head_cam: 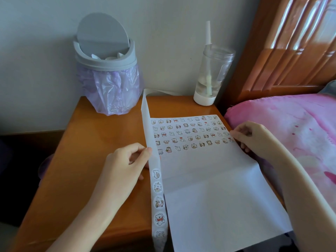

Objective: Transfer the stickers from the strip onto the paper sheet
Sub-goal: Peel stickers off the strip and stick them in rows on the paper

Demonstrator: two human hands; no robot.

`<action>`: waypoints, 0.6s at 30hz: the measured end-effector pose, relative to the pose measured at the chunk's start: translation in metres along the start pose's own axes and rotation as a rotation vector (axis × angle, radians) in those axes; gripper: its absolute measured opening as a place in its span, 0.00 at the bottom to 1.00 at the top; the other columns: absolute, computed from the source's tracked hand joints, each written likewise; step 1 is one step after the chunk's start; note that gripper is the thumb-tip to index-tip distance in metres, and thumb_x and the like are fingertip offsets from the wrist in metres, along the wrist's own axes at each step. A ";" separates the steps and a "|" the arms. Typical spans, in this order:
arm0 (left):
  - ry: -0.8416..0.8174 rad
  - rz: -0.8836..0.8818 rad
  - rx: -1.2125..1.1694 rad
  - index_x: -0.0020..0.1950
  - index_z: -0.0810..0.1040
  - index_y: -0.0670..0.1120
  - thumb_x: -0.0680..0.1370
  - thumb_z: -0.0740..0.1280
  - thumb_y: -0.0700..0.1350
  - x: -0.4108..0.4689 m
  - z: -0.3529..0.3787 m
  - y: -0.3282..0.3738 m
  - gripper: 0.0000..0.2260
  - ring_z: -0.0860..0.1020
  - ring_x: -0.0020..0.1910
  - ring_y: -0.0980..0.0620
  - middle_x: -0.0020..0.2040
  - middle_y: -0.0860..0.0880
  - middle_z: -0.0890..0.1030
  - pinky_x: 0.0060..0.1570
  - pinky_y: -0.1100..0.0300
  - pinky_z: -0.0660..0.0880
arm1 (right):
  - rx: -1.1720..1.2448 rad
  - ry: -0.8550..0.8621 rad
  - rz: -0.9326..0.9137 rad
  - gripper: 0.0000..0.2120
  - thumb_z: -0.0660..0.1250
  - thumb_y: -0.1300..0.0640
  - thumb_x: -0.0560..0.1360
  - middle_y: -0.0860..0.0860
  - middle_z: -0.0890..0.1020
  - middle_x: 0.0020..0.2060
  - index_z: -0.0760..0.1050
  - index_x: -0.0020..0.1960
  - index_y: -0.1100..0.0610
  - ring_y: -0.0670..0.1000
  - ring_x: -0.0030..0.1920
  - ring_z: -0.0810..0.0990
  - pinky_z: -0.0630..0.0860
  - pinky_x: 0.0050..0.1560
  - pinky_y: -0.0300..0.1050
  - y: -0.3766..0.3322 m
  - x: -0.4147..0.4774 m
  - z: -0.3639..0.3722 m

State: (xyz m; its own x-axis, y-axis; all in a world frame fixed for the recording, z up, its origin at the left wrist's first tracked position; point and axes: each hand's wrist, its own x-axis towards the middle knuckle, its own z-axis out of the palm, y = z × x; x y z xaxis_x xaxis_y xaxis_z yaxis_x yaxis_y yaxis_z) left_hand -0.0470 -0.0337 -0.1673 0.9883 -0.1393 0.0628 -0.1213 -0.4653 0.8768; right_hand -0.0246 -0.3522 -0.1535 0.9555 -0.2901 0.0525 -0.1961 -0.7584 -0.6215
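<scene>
Long glossy white sticker strip (155, 161), round bear stickers (159, 218): pinched by left hand (125, 166). Creased white paper sheet (209, 188), sticker-rowed: flat on orange wooden tabletop (91, 142), between hands. Right hand (251, 137): fingers curled at sheet's edge, grasp unclear.

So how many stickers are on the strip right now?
5, in one column on the strip below the left hand: first, second, third, fourth and a faint fifth. More may lie off-frame.
</scene>
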 end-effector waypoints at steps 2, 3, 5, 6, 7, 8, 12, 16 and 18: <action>0.001 0.000 -0.002 0.41 0.80 0.54 0.79 0.63 0.49 0.000 0.000 0.000 0.09 0.79 0.28 0.57 0.37 0.63 0.83 0.27 0.70 0.72 | 0.011 -0.001 0.004 0.06 0.72 0.56 0.72 0.51 0.78 0.29 0.77 0.40 0.56 0.49 0.27 0.74 0.72 0.32 0.42 0.000 0.000 0.001; 0.001 0.000 -0.002 0.41 0.80 0.54 0.79 0.63 0.49 0.000 0.000 0.000 0.09 0.79 0.29 0.57 0.37 0.63 0.83 0.27 0.69 0.72 | 0.001 0.006 0.006 0.06 0.73 0.57 0.71 0.51 0.78 0.29 0.76 0.38 0.54 0.49 0.28 0.74 0.73 0.34 0.43 0.000 0.001 0.002; 0.000 0.001 0.002 0.41 0.80 0.54 0.79 0.62 0.50 0.000 -0.001 0.000 0.09 0.79 0.29 0.57 0.37 0.63 0.83 0.28 0.69 0.72 | -0.026 0.025 -0.001 0.10 0.72 0.61 0.72 0.51 0.78 0.30 0.75 0.36 0.51 0.48 0.30 0.73 0.73 0.37 0.43 0.002 0.002 0.003; -0.002 0.001 0.003 0.41 0.80 0.54 0.79 0.62 0.50 0.000 0.000 0.001 0.09 0.79 0.29 0.57 0.37 0.63 0.83 0.28 0.69 0.72 | -0.043 0.029 -0.004 0.11 0.71 0.62 0.72 0.50 0.78 0.31 0.74 0.36 0.50 0.48 0.30 0.73 0.72 0.37 0.41 0.003 0.002 0.003; -0.003 0.001 0.003 0.41 0.80 0.54 0.79 0.62 0.50 0.000 0.000 0.001 0.09 0.79 0.29 0.57 0.37 0.64 0.83 0.28 0.69 0.72 | -0.053 0.031 -0.007 0.11 0.70 0.62 0.73 0.49 0.77 0.31 0.74 0.36 0.49 0.47 0.31 0.73 0.71 0.37 0.39 0.003 0.003 0.004; -0.003 0.000 0.003 0.41 0.80 0.54 0.79 0.62 0.50 0.000 0.000 0.001 0.09 0.79 0.29 0.57 0.37 0.64 0.83 0.28 0.69 0.73 | -0.059 0.032 -0.009 0.11 0.69 0.62 0.73 0.49 0.77 0.32 0.74 0.37 0.49 0.47 0.31 0.73 0.70 0.36 0.38 0.004 0.003 0.004; -0.004 -0.002 0.005 0.41 0.80 0.54 0.79 0.62 0.50 0.000 0.000 0.000 0.10 0.79 0.29 0.57 0.37 0.64 0.83 0.28 0.70 0.72 | -0.030 0.033 -0.002 0.07 0.73 0.55 0.71 0.50 0.79 0.33 0.76 0.40 0.54 0.48 0.32 0.74 0.71 0.36 0.41 0.000 0.000 0.004; -0.003 -0.004 -0.004 0.41 0.80 0.53 0.79 0.62 0.51 0.000 -0.001 -0.001 0.10 0.79 0.29 0.57 0.38 0.63 0.83 0.28 0.70 0.73 | -0.042 0.048 0.001 0.07 0.73 0.56 0.71 0.51 0.78 0.34 0.75 0.37 0.52 0.48 0.33 0.74 0.72 0.39 0.43 -0.003 0.000 0.006; -0.008 -0.006 -0.005 0.41 0.80 0.53 0.79 0.62 0.51 0.000 0.000 -0.001 0.10 0.80 0.30 0.56 0.38 0.63 0.83 0.29 0.70 0.73 | -0.061 0.057 0.003 0.09 0.70 0.59 0.73 0.52 0.79 0.36 0.74 0.37 0.50 0.48 0.33 0.74 0.72 0.42 0.43 -0.002 0.001 0.007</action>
State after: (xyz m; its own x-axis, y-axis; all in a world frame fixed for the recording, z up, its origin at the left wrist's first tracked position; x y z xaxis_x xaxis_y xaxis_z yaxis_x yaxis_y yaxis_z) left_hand -0.0468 -0.0333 -0.1677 0.9882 -0.1436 0.0534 -0.1146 -0.4621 0.8794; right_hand -0.0218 -0.3473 -0.1577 0.9412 -0.3239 0.0963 -0.2135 -0.7910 -0.5733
